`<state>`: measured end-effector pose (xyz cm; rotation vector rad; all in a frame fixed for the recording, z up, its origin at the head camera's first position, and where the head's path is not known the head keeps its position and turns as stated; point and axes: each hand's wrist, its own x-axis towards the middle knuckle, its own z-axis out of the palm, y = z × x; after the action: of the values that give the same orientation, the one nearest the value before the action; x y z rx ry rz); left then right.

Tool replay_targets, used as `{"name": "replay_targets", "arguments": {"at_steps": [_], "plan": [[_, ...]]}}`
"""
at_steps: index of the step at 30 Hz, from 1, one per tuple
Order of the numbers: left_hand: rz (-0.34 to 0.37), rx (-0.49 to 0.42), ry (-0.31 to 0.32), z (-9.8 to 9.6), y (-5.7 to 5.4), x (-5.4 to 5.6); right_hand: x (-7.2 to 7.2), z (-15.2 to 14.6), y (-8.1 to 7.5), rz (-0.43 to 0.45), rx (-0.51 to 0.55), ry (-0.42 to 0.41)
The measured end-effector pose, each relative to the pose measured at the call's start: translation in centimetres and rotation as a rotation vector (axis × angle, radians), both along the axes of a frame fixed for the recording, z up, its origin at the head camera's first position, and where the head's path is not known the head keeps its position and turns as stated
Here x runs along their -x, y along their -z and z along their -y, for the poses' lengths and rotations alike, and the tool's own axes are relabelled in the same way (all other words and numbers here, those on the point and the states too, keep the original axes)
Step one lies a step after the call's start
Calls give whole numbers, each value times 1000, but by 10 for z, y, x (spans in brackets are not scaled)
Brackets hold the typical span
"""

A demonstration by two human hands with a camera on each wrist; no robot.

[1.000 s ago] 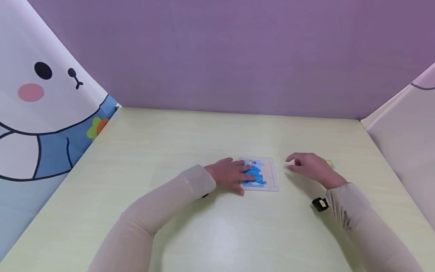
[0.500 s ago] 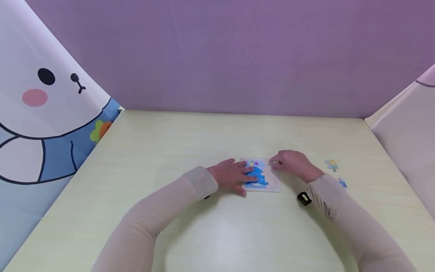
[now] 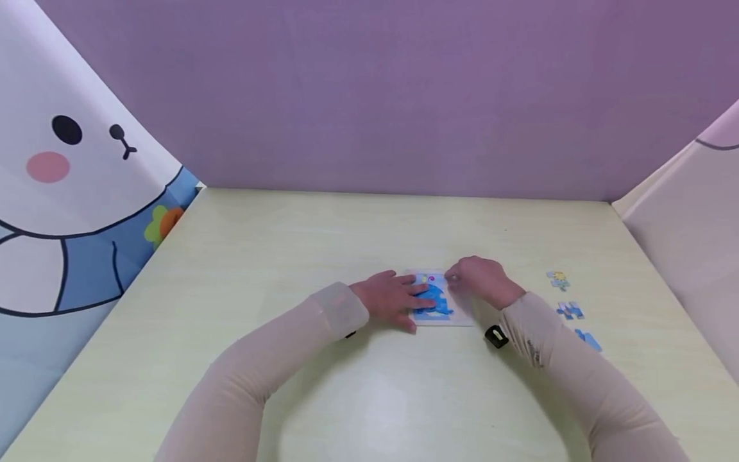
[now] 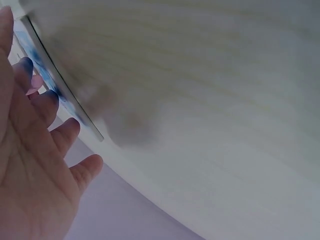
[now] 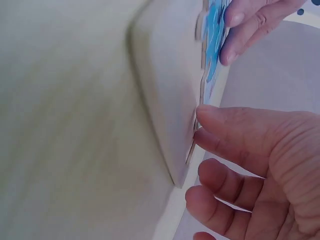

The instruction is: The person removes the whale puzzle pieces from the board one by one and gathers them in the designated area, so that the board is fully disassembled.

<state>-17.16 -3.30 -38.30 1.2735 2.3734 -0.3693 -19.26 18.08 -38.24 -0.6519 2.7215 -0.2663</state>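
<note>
A square jigsaw puzzle board [image 3: 463, 313] with a pale rim lies on the table, part of its blue animal picture filled in. Across its left side my left hand [image 3: 385, 297] rests with spread fingers, covering some of the picture. My right hand [image 3: 482, 280] is at the upper right of the board, thumb and forefinger pinching a small puzzle piece mostly hidden by the fingertips. In the right wrist view the thumb [image 5: 212, 114] and forefinger touch down at the edge of the filled-in part, the other fingers loosely curled.
To the right lie loose puzzle pieces: one with a yellow sun [image 3: 559, 280], one blue and purple [image 3: 570, 310], and blue ones [image 3: 589, 340] near the right sleeve. A purple wall [image 3: 369, 96] closes off the back of the pale table [image 3: 323, 237].
My right hand has moved left from beside the board onto its upper right part, uncovering the loose pieces at the right. The left hand has stayed on the board.
</note>
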Motion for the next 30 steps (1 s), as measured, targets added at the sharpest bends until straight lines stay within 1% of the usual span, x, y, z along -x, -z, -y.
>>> {"name": "replay_targets", "arguments": {"at_steps": [8,16,25,30], "plan": [[5,2,2,-1,-1,0,-2,5,-1,32,-6,40],[10,17,-12,-2,0,1,-2,3,-3,122,112,124],[25,11,-16,-2,-2,-2,3,3,4,130,156,167],[27,17,-32,-2,-1,0,3,2,5,130,180,179]]}}
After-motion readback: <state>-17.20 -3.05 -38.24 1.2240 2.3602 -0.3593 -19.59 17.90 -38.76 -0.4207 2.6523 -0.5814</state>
